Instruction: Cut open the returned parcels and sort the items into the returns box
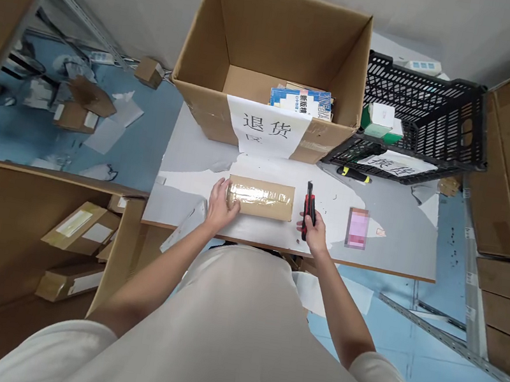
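A small brown cardboard box, with shiny clear tape along its top, lies on the table in front of me. Around its left end my left hand is closed, fingers at the back corner and thumb at the front. My right hand grips a black and red box cutter, which points away from me, just right of the box and apart from it. I cannot tell how far its blade is out.
A large open carton with books stands behind. Beside it is a black plastic crate holding small white-green boxes. A yellow-black tool and a pink blurred item lie on the table. Left is another carton with parcels.
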A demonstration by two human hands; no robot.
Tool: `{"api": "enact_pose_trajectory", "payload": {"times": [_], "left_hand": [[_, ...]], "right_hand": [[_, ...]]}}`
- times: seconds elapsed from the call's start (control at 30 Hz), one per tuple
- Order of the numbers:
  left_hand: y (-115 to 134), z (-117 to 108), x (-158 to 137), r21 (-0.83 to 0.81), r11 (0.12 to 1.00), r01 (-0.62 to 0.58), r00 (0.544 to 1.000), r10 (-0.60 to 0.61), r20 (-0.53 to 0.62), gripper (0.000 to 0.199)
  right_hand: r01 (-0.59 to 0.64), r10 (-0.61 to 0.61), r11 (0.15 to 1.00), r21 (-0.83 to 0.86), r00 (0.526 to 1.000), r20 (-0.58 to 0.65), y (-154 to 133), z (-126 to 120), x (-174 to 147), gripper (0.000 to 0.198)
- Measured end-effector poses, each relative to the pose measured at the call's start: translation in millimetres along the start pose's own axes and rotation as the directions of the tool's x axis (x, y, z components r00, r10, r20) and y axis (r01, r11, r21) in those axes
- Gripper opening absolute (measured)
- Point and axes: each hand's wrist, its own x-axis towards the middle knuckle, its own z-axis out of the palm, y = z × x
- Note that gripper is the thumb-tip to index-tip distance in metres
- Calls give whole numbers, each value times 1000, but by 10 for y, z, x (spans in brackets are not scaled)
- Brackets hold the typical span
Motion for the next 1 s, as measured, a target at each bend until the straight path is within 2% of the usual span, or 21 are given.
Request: {"api": "enact_pose_trajectory", "payload": {"times": [0.03, 0.1, 0.17, 0.23, 0.4, 0.57, 0.8, 0.9, 1.0], "left_hand": [[40, -12, 77, 52, 992, -113, 992, 110, 65, 70], [114, -38, 217, 120, 943, -309, 931, 274, 243, 76], [173, -48, 314, 153, 894, -422, 862, 343, 373, 80], [213, -36, 365, 182, 871, -456, 835, 348, 427, 88], [248, 27, 385, 220, 870, -442, 849, 327, 415, 107], [262, 34, 372, 226, 870, -438, 860, 332, 386, 106], [258, 32, 373, 240, 868, -435, 864, 327, 383, 104], [236, 48, 382, 226, 868, -443, 865, 347, 362, 104], [211, 70, 382, 213, 872, -440, 870, 356, 339, 105]], "right_hand": [[0, 2, 998, -63, 1000, 29, 10, -77, -75, 57], [6, 5, 991, -130, 996, 85, 27, -194, -213, 67], [13, 8, 987, -160, 991, 133, 40, -243, -304, 72], [11, 20, 984, -178, 985, 169, 49, -236, -337, 71], [1, 31, 985, -172, 982, 185, 43, -179, -314, 72], [-3, 38, 977, -215, 987, 158, -12, -178, -306, 73], [-3, 55, 965, -264, 980, 192, -59, -142, -254, 71], [5, 73, 943, -334, 972, 221, -92, -233, -208, 66], [31, 124, 901, -433, 938, 325, -140, -408, -180, 60]]}}
